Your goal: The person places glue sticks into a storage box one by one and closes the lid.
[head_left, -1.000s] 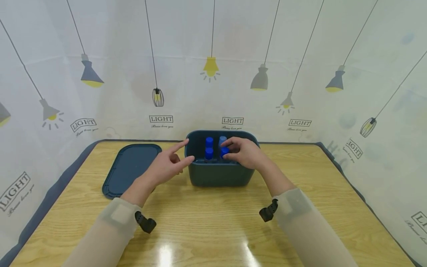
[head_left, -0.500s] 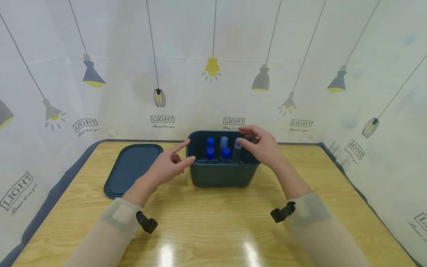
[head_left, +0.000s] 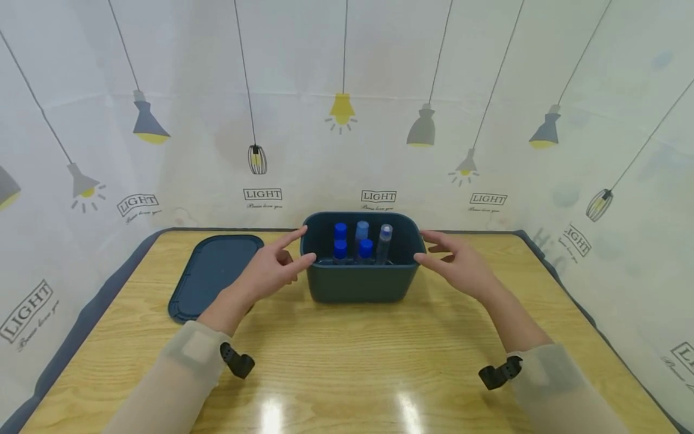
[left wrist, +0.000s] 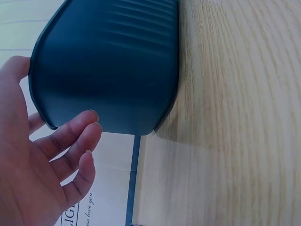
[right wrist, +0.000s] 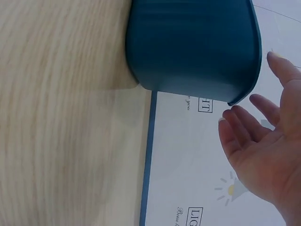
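Note:
A dark teal plastic storage bin (head_left: 362,286) stands at the back middle of the table with its top uncovered. Several small clear bottles stand upright in it, most with a solid blue cap (head_left: 340,248); the rightmost bottle (head_left: 383,244) has a clear cap over a blue tip. My left hand (head_left: 268,271) rests thumb and forefinger at the bin's left rim, the other fingers loosely bent below. At the opposite end, my right hand (head_left: 461,262) has its thumb and fingertips right by the rim. In the right wrist view its fingers lie relaxed beside the bin (right wrist: 193,47).
A flat dark teal lid (head_left: 217,271) lies on the wooden table (head_left: 336,361), left of the bin and partly behind my left hand. Close behind the bin rises a white curtain (head_left: 303,132) printed with hanging lamps.
My right hand first was among the bottles, then at the rightmost bottle's top; it has let go and moved right to the bin's rim. My left hand has stayed put.

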The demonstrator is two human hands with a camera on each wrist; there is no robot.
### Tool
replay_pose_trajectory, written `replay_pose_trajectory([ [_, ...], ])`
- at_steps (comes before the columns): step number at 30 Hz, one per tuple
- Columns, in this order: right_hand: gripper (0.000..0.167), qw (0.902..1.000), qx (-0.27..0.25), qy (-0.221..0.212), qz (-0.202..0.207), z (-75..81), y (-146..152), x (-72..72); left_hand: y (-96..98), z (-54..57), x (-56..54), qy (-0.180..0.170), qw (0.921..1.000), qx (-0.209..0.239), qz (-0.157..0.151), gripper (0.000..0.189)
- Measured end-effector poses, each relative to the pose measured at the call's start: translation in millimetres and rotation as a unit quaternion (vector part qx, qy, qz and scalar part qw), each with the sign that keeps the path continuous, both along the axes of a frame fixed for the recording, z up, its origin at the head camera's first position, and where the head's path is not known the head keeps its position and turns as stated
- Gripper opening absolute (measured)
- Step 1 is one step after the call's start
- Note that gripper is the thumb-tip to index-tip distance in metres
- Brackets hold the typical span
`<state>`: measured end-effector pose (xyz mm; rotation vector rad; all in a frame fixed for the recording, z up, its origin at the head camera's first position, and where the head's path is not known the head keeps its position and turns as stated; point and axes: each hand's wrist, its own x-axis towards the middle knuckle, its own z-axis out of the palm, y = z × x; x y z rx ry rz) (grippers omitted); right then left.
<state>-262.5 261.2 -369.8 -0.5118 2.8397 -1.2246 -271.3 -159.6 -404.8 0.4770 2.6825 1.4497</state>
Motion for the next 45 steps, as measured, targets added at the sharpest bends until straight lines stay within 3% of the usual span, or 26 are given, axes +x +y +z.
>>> replay_pose_trajectory([
  [3, 0.070, 0.9999, 0.001, -0.006, 0.015, -4.3, 2.1, 1.3, 0.5, 0.2, 0.2, -0.003, 1.0000, 0.000, -0.001, 0.077],
  [11, 0.075, 0.9994, -0.016, -0.027, -0.013, -14.0, 0.0, 4.3, 0.8, 5.5, 0.5, -0.008, 0.9998, -0.020, -0.005, 0.080],
  [15, 0.074, 0.9989, -0.032, -0.029, -0.021, -18.3, -1.6, 4.2, -3.9, 7.3, 0.5, -0.007, 0.9992, -0.035, -0.020, 0.081],
  [19, 0.073, 0.9980, -0.049, -0.031, -0.023, -20.6, -2.3, 4.6, -15.4, 9.1, 0.7, -0.008, 0.9996, -0.018, -0.018, 0.081],
  [23, 0.073, 0.9977, -0.053, -0.034, -0.025, -21.7, -3.0, 4.7, -44.4, 13.6, 7.9, -0.017, 0.9998, -0.002, -0.010, 0.069],
  [27, 0.074, 0.9979, -0.049, -0.034, -0.028, -21.9, -2.4, 4.6, -88.3, 14.6, 19.5, -0.029, 0.9995, -0.014, -0.007, 0.058],
  [36, 0.074, 0.9973, -0.061, -0.035, -0.024, -20.5, -0.9, 3.5, -184.7, -3.6, 33.7, -0.051, 0.9903, -0.128, 0.022, 0.063],
  [40, 0.073, 0.9966, -0.071, -0.036, -0.021, -21.5, -0.8, 2.1, -212.0, -12.4, 35.2, -0.062, 0.9837, -0.164, 0.042, 0.063],
  [45, 0.071, 0.9962, -0.077, -0.037, -0.018, -22.0, -2.1, 1.7, -229.0, -20.1, 35.4, -0.096, 0.9783, -0.176, 0.051, 0.060],
])
